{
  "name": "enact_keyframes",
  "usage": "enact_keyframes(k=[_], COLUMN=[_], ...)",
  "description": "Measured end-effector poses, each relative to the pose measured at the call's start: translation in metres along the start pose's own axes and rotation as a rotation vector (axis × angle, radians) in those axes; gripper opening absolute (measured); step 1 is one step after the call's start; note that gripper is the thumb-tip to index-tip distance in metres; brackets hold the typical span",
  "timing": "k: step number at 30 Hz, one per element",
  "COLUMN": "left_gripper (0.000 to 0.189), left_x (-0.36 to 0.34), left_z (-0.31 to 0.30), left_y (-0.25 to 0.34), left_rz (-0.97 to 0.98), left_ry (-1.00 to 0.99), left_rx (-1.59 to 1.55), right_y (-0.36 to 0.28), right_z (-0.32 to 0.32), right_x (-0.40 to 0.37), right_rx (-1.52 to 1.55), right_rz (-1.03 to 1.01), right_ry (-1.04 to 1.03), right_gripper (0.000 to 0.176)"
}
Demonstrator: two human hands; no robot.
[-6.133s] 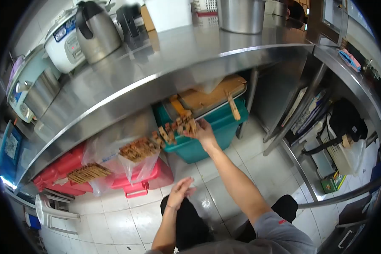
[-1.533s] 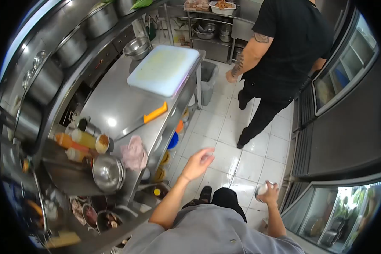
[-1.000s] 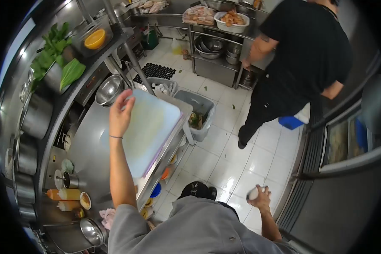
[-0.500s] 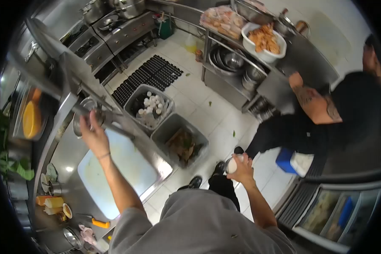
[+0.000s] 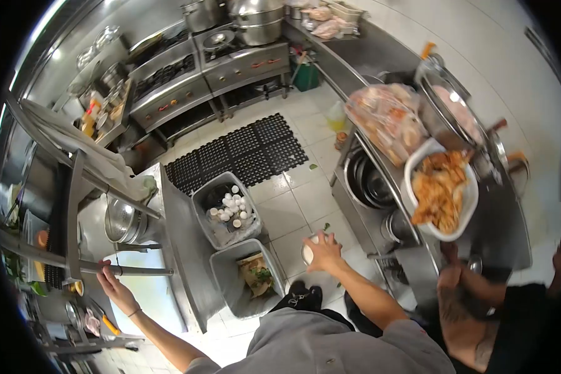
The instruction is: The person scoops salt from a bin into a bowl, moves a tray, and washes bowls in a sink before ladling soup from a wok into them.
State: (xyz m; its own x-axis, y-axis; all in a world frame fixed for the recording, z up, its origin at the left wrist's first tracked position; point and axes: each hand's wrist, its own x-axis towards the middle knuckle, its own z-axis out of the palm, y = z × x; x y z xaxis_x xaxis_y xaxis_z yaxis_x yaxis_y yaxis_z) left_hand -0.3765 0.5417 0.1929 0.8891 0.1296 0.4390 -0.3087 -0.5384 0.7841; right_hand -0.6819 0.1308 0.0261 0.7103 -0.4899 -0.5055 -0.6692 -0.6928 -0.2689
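My right hand is wrapped from above around a small round container with white showing in it, held out over the tiled floor. On the other side, my left hand has its fingers stretched out and holds nothing. Its fingertips overlap the metal rail of the raised shelf in this view. Below that hand lies a pale cutting board on the steel counter. Stacked metal bowls stand on the counter beyond the rail.
Two grey bins stand by the counter, one with eggshells, the other with cardboard. At right, a white tub of orange-coloured meat and bagged raw chicken sit on a steel table. A co-worker's arm is close on my right.
The view has swung so the stoves and right-hand table show more fully. My right hand has moved forward with the container, and my left hand is farther from the metal bowls.
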Motion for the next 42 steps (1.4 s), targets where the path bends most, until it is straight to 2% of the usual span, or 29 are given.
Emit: enact_keyframes(k=[2, 3, 4, 6, 8, 10, 14, 17, 20, 22, 23, 25, 26, 27, 28, 29, 32, 34, 38, 39, 42], left_gripper=[0.041, 0.041, 0.04, 0.039, 0.037, 0.038, 0.044, 0.049, 0.053, 0.055, 0.056, 0.057, 0.058, 0.058, 0.058, 0.051, 0.044, 0.04, 0.047, 0.045, 0.043], left_x=[-0.005, -0.011, -0.011, -0.015, -0.019, -0.02, -0.026, -0.025, -0.028, -0.022, -0.022, -0.026, -0.027, -0.027, -0.023, 0.029, 0.065, 0.11, 0.175, 0.189, 0.202], left_z=[0.009, 0.011, 0.01, 0.013, 0.033, 0.044, 0.054, 0.065, 0.077, 0.091, 0.092, 0.095, 0.095, 0.102, 0.111, 0.177, 0.255, 0.301, 0.327, 0.328, 0.317], left_y=[-0.002, 0.007, 0.008, 0.018, 0.026, 0.034, 0.044, 0.045, 0.041, 0.052, 0.052, 0.05, 0.052, 0.054, 0.061, 0.124, 0.159, 0.177, 0.163, 0.152, 0.112], left_rz=[0.035, -0.031, 0.016, -0.053, -0.044, -0.095, -0.283, -0.34, -0.302, -0.343, -0.377, -0.436, -0.467, -0.472, -0.482, -0.524, -0.246, -0.382, -0.356, -0.37, -0.45], left_ry=[0.048, 0.12, 0.119, 0.121, 0.298, 0.353, 0.517, 0.663, 0.782, 0.897, 0.92, 1.042, 1.107, 1.223, 1.321, 1.449, 1.46, 1.341, 1.21, 1.317, 1.455], left_rx=[-0.154, -0.059, -0.012, 0.026, -0.036, -0.095, 0.05, 0.099, 0.05, -0.021, -0.028, -0.038, -0.022, 0.222, 0.461, 0.765, 0.499, 0.589, 0.698, 0.754, 0.848], right_y=[0.002, -0.002, -0.004, -0.007, -0.014, -0.039, -0.064, -0.09, -0.111, -0.125, -0.143, -0.168, -0.191, -0.216, -0.235, -0.265, -0.347, -0.402, -0.541, -0.573, -0.667], right_z=[-0.041, -0.063, -0.088, -0.118, -0.155, -0.199, -0.246, -0.278, -0.302, -0.314, -0.328, -0.35, -0.355, -0.367, -0.377, -0.387, -0.416, -0.419, -0.444, -0.445, -0.459], right_x=[0.047, 0.073, 0.099, 0.152, 0.214, 0.262, 0.351, 0.422, 0.499, 0.551, 0.572, 0.624, 0.646, 0.669, 0.692, 0.709, 0.744, 0.783, 0.813, 0.826, 0.847], right_rx=[-0.065, -0.093, -0.127, -0.17, -0.183, -0.214, -0.198, -0.227, -0.301, -0.328, -0.359, -0.457, -0.487, -0.565, -0.514, -0.535, -0.596, -0.63, -0.64, -0.615, -0.465], right_rz=[-0.046, -0.088, -0.13, -0.217, -0.314, -0.31, -0.303, -0.308, -0.367, -0.467, -0.472, -0.502, -0.526, -0.503, -0.572, -0.613, -0.729, -0.854, -0.952, -1.0, -1.058], right_ry=[0.022, 0.012, 0.003, 0.006, 0.076, 0.101, 0.05, -0.003, -0.029, -0.033, -0.093, -0.078, -0.082, -0.121, -0.138, -0.157, -0.146, -0.102, -0.103, -0.064, -0.036], right_gripper=[0.095, 0.096, 0.096, 0.097, 0.098, 0.1, 0.1, 0.103, 0.104, 0.103, 0.11, 0.109, 0.109, 0.113, 0.115, 0.114, 0.111, 0.11, 0.114, 0.117, 0.117])
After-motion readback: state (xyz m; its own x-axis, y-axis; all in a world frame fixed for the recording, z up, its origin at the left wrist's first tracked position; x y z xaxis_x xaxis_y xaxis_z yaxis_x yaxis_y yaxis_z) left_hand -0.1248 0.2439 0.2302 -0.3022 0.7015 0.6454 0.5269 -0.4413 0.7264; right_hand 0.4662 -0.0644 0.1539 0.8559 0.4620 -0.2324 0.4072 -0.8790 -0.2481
